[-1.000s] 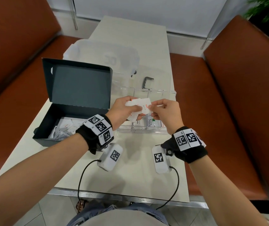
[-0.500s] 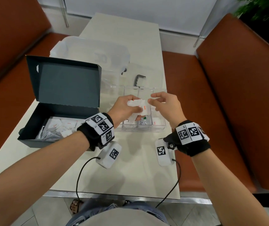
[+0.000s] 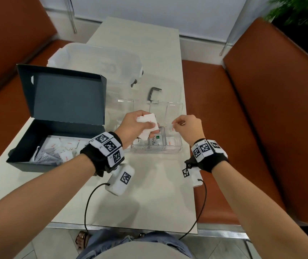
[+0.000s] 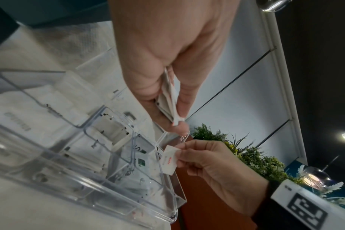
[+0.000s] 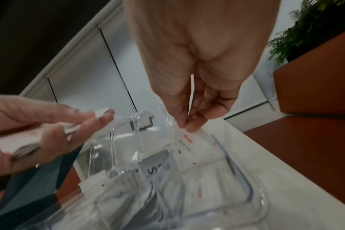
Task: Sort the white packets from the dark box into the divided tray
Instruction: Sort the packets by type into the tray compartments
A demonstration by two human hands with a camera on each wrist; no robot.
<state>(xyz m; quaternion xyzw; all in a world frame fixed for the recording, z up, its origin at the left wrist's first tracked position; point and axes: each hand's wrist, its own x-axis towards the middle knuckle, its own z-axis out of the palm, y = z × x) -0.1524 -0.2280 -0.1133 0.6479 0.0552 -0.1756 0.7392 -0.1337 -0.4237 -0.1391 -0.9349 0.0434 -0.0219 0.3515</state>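
Note:
My left hand (image 3: 140, 126) grips a small stack of white packets (image 3: 147, 119) above the left part of the clear divided tray (image 3: 173, 149); the stack's edges show between thumb and fingers (image 4: 168, 99). My right hand (image 3: 185, 126) pinches a single white packet (image 3: 171, 128) with red print over the tray's right compartment, seen also as the packet (image 4: 170, 160) and edge-on (image 5: 191, 95). Packets lie in the tray's near compartments, one marked Stevia (image 3: 156, 141), one marked Salt (image 5: 189, 140). The dark box (image 3: 56, 116) stands open at left with several packets (image 3: 59, 148) inside.
A translucent plastic container (image 3: 97, 58) stands behind the box. A clear lid with a dark handle (image 3: 154, 93) lies behind the tray. Orange bench seats (image 3: 261, 109) flank the narrow table (image 3: 149, 193), whose right edge runs close to the tray.
My right hand has pulled one packet off the left hand's stack and carried it right, over the tray's right compartment. The left hand keeps the rest.

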